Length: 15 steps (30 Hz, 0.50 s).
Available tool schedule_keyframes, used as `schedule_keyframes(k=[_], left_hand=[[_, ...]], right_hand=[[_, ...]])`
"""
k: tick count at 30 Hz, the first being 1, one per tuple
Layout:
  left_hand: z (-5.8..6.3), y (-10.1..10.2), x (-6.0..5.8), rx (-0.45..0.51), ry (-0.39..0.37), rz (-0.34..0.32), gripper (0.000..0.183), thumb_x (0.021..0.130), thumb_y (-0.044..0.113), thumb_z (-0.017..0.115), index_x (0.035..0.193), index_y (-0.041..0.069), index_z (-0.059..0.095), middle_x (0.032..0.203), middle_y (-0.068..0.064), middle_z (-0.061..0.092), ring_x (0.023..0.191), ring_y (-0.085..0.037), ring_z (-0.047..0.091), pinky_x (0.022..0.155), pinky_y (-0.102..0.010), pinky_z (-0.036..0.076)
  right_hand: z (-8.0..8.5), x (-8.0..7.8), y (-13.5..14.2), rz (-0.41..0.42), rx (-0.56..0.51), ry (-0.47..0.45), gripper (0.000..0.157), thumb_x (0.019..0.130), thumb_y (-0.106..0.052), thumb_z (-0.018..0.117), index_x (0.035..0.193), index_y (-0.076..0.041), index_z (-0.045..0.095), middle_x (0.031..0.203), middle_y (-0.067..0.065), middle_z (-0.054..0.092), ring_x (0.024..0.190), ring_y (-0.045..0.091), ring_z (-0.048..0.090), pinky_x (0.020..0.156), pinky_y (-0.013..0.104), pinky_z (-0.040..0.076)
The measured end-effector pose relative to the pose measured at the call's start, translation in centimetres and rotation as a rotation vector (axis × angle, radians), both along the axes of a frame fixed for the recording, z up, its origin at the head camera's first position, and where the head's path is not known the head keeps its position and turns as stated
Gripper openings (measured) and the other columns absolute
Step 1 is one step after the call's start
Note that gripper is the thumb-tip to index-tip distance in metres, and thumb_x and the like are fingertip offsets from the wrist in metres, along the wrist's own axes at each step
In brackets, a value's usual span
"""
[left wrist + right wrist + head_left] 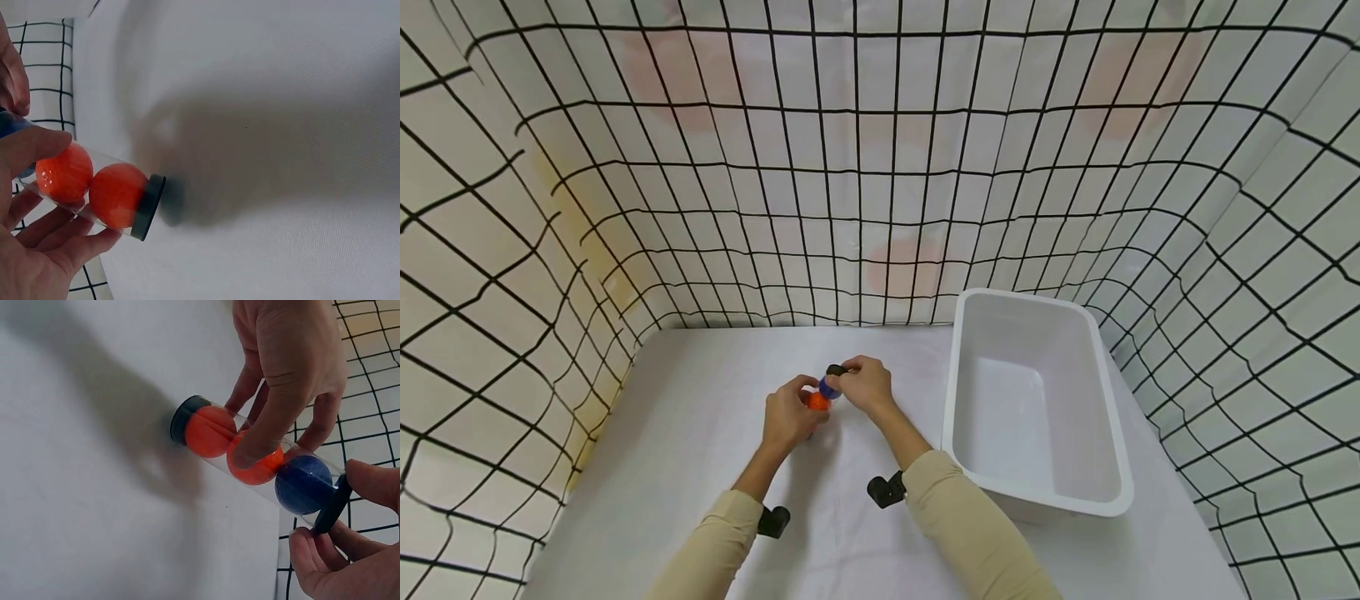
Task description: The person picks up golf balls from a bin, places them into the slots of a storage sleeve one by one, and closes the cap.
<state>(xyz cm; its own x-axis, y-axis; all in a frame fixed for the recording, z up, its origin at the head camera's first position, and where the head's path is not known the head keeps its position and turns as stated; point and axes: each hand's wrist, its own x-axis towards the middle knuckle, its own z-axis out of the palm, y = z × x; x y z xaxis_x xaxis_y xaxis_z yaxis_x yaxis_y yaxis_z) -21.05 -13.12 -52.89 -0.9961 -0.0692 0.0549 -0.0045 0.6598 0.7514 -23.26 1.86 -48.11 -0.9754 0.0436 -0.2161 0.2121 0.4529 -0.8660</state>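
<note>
A clear tube (262,497) with a dark cap at each end holds two orange balls (64,173) and one blue ball (304,484) in a row. My left hand (788,414) grips the tube around its middle, thumb across an orange ball. At the blue ball's end, my right hand (867,385) pinches the dark cap (333,505) between thumb and fingers. The other dark cap (149,207) closes the lower end, close over the white table. In the head view the tube is tilted, and the hands hide much of it.
A white rectangular bin (1037,408) stands on the table (700,433) to the right of the hands. Black netting (857,192) surrounds the table at the back and both sides. Dark wrist mounts (886,490) hang under the forearms.
</note>
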Motion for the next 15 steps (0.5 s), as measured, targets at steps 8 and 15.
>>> schedule_keyframes(k=[8, 15], left_hand=[[0.04, 0.18, 0.14, 0.005, -0.03, -0.005, 0.048, 0.071, 0.009, 0.086, 0.117, 0.008, 0.071, 0.099, -0.019, 0.076, 0.081, -0.028, 0.071, 0.076, -0.041, 0.062], [0.35, 0.04, 0.36, -0.018, -0.04, -0.006, 0.047, 0.072, 0.011, 0.086, 0.117, 0.005, 0.074, 0.101, -0.021, 0.076, 0.089, -0.032, 0.072, 0.083, -0.046, 0.061]], right_hand=[[-0.22, -0.08, 0.11, -0.002, 0.016, 0.0, 0.038, 0.086, -0.031, 0.078, 0.114, -0.006, 0.073, 0.106, 0.013, 0.073, 0.103, 0.032, 0.063, 0.079, 0.04, 0.052], [-0.11, -0.03, 0.26, 0.017, 0.002, 0.002, 0.037, 0.085, -0.031, 0.079, 0.113, -0.006, 0.073, 0.104, 0.013, 0.075, 0.098, 0.031, 0.065, 0.077, 0.038, 0.05]])
